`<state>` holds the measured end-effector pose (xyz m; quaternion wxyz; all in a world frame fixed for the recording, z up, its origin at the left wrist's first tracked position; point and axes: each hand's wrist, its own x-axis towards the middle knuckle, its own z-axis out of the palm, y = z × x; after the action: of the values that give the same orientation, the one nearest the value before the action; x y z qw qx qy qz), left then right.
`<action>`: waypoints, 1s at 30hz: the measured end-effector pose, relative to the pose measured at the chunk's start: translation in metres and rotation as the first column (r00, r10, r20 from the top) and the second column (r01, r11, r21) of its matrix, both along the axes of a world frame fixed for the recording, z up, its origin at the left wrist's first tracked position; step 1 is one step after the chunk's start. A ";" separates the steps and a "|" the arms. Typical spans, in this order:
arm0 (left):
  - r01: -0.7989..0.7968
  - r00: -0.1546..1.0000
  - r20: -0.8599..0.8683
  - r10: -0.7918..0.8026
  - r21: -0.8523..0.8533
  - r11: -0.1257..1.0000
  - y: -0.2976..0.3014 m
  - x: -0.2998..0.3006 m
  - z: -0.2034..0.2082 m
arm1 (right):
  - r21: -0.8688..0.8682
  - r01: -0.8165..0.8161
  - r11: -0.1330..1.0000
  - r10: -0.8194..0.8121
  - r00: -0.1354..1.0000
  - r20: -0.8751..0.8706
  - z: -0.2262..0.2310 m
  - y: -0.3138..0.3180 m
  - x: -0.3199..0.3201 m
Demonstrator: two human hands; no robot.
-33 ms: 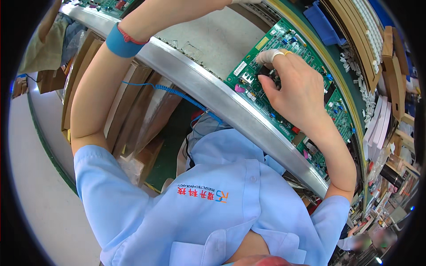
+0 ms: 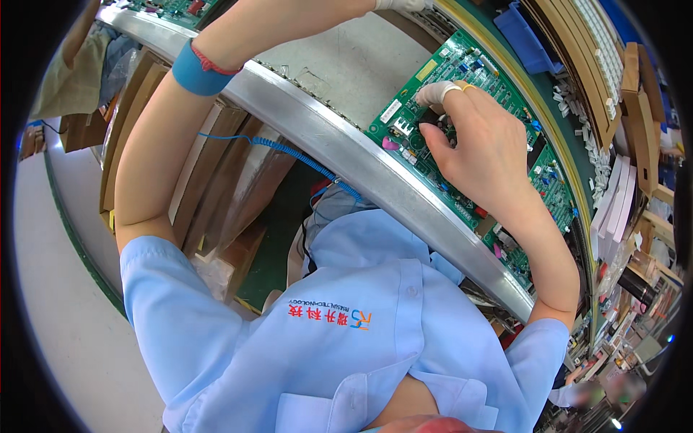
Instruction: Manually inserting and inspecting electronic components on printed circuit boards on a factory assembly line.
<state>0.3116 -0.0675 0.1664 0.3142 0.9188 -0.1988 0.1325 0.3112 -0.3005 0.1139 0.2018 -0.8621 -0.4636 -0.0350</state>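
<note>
My right hand [image 2: 480, 137] bends over a green circuit board [image 2: 455, 54] full of small parts, lying on the conveyor. White finger cots cover its index finger, which curls down among the parts with the thumb opposite; a dark part shows between them, and whether they grip it is hidden. My left forearm, with a blue wrist band [image 2: 198, 68], reaches across the line to the top edge. There my left hand [image 2: 357, 7] is mostly cut off. White finger cots [image 2: 404, 4] on its fingers show beside the far rail, beyond the board's upper corner.
A metal rail [image 2: 310, 133] runs between me and the board. A coiled blue cord [image 2: 296, 159] hangs before it. More green boards [image 2: 556, 184] lie along the line. Beyond stand a blue bin [image 2: 527, 40] and cardboard trays [image 2: 577, 43]. Another person's arm [image 2: 76, 36] shows at far left.
The fingers of my left hand have come slightly further into view at the top edge. My right hand and the board stay where they were.
</note>
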 end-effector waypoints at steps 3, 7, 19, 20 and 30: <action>-0.089 0.967 -0.246 0.069 -0.069 0.994 -0.005 -0.005 0.007 | -0.039 0.020 0.999 -0.018 0.999 0.043 0.003 0.002 -0.003; 0.039 0.996 -0.080 -0.048 -0.111 0.993 -0.009 -0.011 -0.004 | -0.022 0.011 1.000 -0.009 0.997 0.074 0.004 0.003 -0.008; 0.152 0.983 -0.131 -0.131 0.169 0.974 -0.010 -0.015 -0.011 | -0.002 -0.011 1.000 0.011 0.993 0.115 0.000 -0.002 -0.010; 0.150 0.983 -0.129 -0.129 0.170 0.974 -0.010 -0.014 -0.012 | -0.002 -0.013 1.000 0.013 0.993 0.118 -0.001 -0.002 -0.010; 0.401 0.778 0.372 -0.506 0.326 0.856 -0.021 -0.011 -0.032 | 0.156 0.116 0.981 -0.118 0.993 0.007 0.039 -0.033 0.000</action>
<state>0.3010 -0.0884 0.1343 0.1749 0.8176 -0.4957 0.2349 0.3109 -0.3335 0.1529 0.2619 -0.8692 -0.4096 -0.0898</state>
